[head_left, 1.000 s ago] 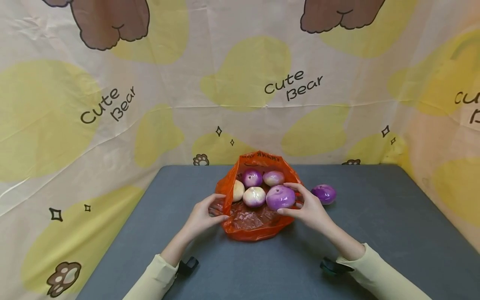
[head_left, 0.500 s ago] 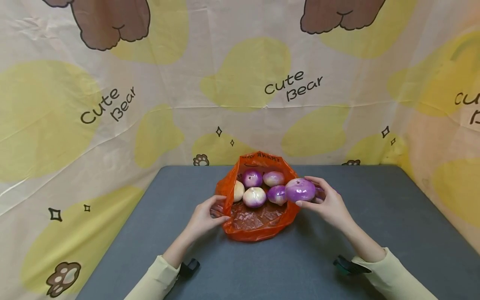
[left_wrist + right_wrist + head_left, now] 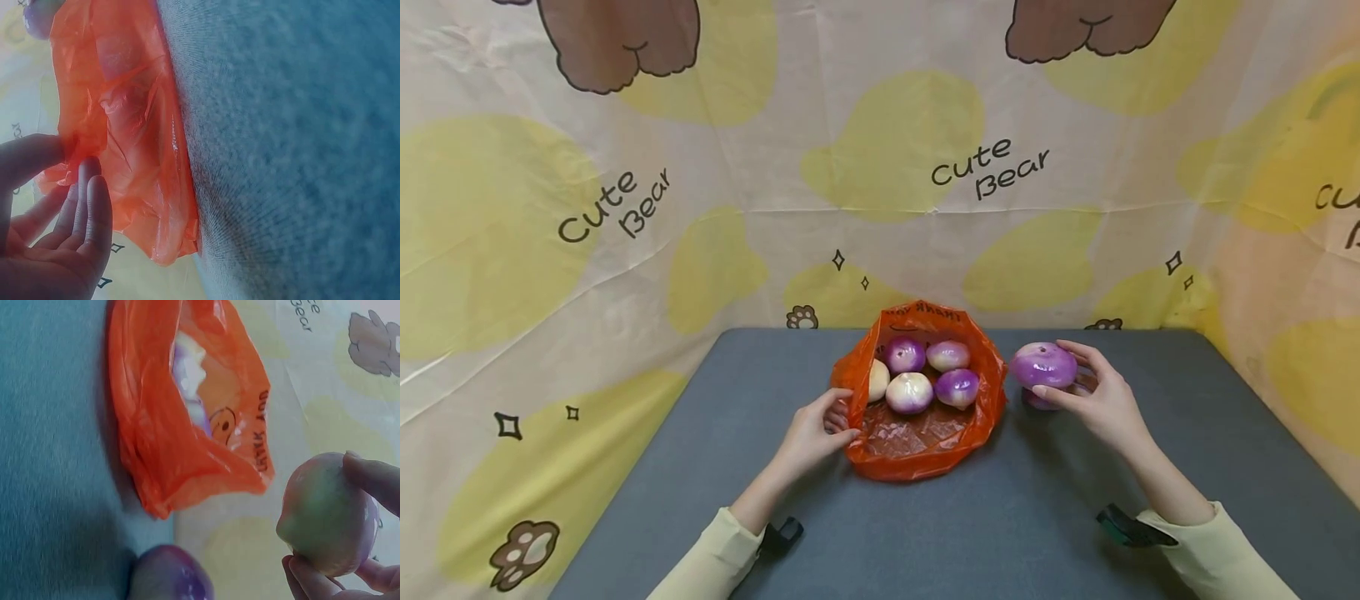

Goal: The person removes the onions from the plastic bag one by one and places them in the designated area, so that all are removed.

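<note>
Handling of a turnip outside the bag. The right hand (image 3: 1101,408) has thumb and fingers clamped about a purple turnip (image 3: 1042,364), raised off the table (image 3: 925,542) just beside the bag (image 3: 906,469). A second turnip (image 3: 170,575) rests on the table below it, apart from it. The left hand (image 3: 812,427) pinches the bag's edge; five more turnips (image 3: 910,393) lie inside. The step appears to be the unloading of one turnip; setting it down would call for shifting clear of the lower one before releasing.
</note>
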A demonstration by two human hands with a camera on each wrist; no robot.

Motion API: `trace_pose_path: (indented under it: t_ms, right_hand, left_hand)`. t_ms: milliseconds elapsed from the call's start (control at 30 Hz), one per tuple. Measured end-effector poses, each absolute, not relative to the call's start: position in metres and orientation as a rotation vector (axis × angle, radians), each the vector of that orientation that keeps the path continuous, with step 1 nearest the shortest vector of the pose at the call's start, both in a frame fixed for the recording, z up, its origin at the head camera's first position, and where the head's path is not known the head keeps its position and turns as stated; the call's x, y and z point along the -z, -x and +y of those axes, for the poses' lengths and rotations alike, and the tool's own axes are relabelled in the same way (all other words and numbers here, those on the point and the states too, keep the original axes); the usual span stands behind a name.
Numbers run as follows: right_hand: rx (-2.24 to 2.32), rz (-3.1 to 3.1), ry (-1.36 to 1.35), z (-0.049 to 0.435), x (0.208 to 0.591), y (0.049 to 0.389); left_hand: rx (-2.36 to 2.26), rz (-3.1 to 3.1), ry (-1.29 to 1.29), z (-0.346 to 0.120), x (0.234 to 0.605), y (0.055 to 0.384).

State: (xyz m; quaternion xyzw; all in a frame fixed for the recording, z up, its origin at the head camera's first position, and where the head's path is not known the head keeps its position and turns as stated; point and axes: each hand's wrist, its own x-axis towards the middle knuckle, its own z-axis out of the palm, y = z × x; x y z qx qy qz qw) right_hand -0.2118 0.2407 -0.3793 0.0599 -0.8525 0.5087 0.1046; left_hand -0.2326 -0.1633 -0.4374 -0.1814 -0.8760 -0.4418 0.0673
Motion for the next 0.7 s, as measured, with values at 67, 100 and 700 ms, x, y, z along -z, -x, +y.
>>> trace_pose_path:
  t_ms: [67, 100, 700]
  right_hand:
    - [-1.495, -2.508, -0.157, 0.245, 0.378, 0.211]
    - [-1.499, -2.505, -0.15, 0.247, 0.378, 0.211]
    - [-1.389, -2.559, -0.019, 0.286, 0.386, 0.21]
  left_hand:
    - [1.335, -2.644, 0.548, -0.163, 0.437, 0.233]
    - [1.34, -2.645, 0.551, -0.163, 0.437, 0.233]
    - [1.374, -2.658, 0.526, -0.163, 0.431, 0.232]
